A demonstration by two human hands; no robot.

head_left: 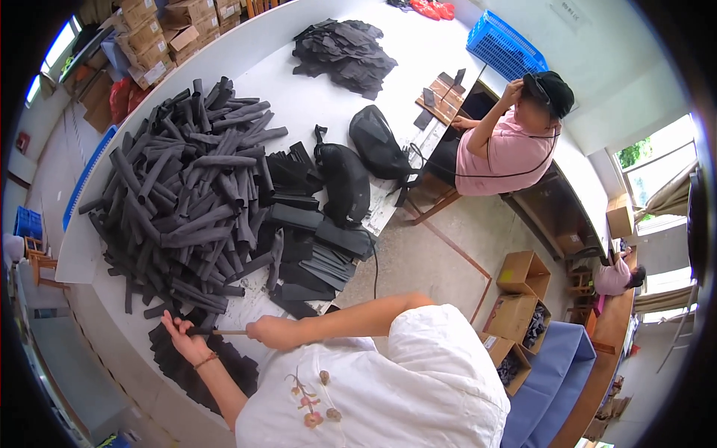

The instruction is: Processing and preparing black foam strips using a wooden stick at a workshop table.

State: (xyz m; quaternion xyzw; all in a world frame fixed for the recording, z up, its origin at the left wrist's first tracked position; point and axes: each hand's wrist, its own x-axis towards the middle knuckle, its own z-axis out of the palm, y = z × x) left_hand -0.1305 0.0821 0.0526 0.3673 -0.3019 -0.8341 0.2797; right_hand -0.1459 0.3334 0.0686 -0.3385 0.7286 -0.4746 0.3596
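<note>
My right hand [267,331] is closed around a thin, light-coloured stick [230,332] that points left. A dark piece [200,331], perhaps a black tube or a grip, covers its far end. Against that end lies my left hand [188,346], palm up with fingers stretched and apart. Below and around it is a stack of flat black fabric pieces [231,369], partly hidden by my left forearm. Just beyond my hands rises a large heap of rolled black fabric tubes [187,179] on the white table [258,63].
Bundles of flat black pieces [321,261] and two black bags [347,183] lie right of the heap. A black fabric pile [343,56] is farther back. Another person [508,149] sits at the table's right side, near a blue crate [506,46]. Open cardboard boxes [515,313] stand at right.
</note>
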